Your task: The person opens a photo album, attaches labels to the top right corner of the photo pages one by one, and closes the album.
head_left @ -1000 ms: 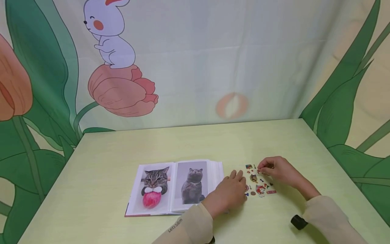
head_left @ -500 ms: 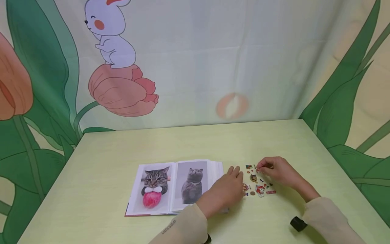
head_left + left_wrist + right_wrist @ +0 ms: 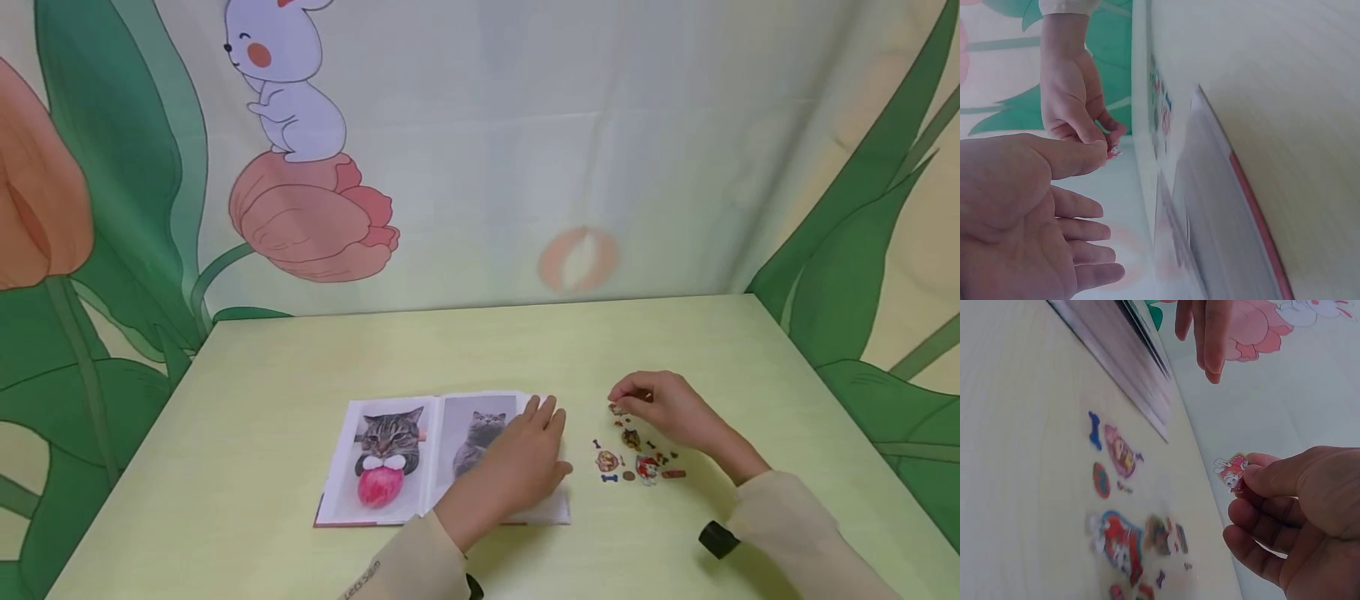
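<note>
An open photo album point(image 3: 431, 492) shows a tabby cat with a pink ball point(image 3: 381, 487) on its left page and a grey cat point(image 3: 480, 433) on its right. My left hand point(image 3: 510, 462) hovers over that right page, fingers extended and palm down, covering part of the grey cat. In the left wrist view a gap separates it from the album. Between thumb and fingertips, my right hand point(image 3: 667, 408) pinches a small red-and-white cartoon sticker point(image 3: 1230, 472), raised above the table. Below it lies a clear sheet with several cartoon stickers point(image 3: 647, 469), including a blue bone point(image 3: 1094, 430).
The pale yellow-green table point(image 3: 262, 375) meets a printed curtain point(image 3: 480, 167) at its back edge. Green leaf drawings flank both sides. A black wrist device point(image 3: 718, 539) sits beside the right sleeve.
My left hand has moved left, from the sticker sheet's edge onto the space over the right page. The right hand has risen slightly and shifted left with the sticker.
</note>
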Tool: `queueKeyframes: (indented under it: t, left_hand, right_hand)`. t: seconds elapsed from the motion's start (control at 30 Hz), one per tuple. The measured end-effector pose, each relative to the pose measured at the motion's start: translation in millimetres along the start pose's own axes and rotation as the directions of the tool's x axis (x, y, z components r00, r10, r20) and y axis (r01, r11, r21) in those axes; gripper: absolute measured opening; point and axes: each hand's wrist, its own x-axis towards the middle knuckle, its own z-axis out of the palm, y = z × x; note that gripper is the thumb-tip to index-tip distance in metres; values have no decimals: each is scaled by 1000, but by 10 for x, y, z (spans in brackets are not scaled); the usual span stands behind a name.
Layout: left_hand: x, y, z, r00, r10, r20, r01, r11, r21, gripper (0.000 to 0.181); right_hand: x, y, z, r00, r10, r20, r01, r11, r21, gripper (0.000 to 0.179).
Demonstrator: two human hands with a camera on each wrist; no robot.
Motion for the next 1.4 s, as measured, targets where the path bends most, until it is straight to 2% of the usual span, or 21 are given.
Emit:
queueKeyframes:
  t: [0.2,0.37,0.6,0.77,1.03,1.27,1.4]
  left_hand:
    - [-142,-181,-66,999,-40,-27,37,996,-84,66]
    - [-245,-338,-67,996,-77,-41,72,989,-126,66]
    - [-388,-556,-52,991,-123,-58,112,981,-158,66]
    - [-493,-718,-49,982,-163,-97,142,971,-191,67]
    - [-644,-975,-12,962,-261,-76,241,949,-205,75]
    - [-756,-1123,10,952,-292,-92,269,941,-207,74]
    - [-800,-1192,23,946,-316,-77,292,929,-226,74]
  right_hand:
    - [176,-155,66,997,-71,0,71,997,15,12]
    - [347,-312,154,990,-137,13,137,990,34,11]
    - [569,-455,356,985,-166,53,163,985,55,11]
    - [715,-573,484,974,-211,82,205,976,71,11]
    - [929,-736,638,966,-225,127,216,973,83,10]
    - [1079,-889,761,963,-205,174,192,977,90,9]
    - [1159,-964,824,961,-198,193,186,979,81,9]
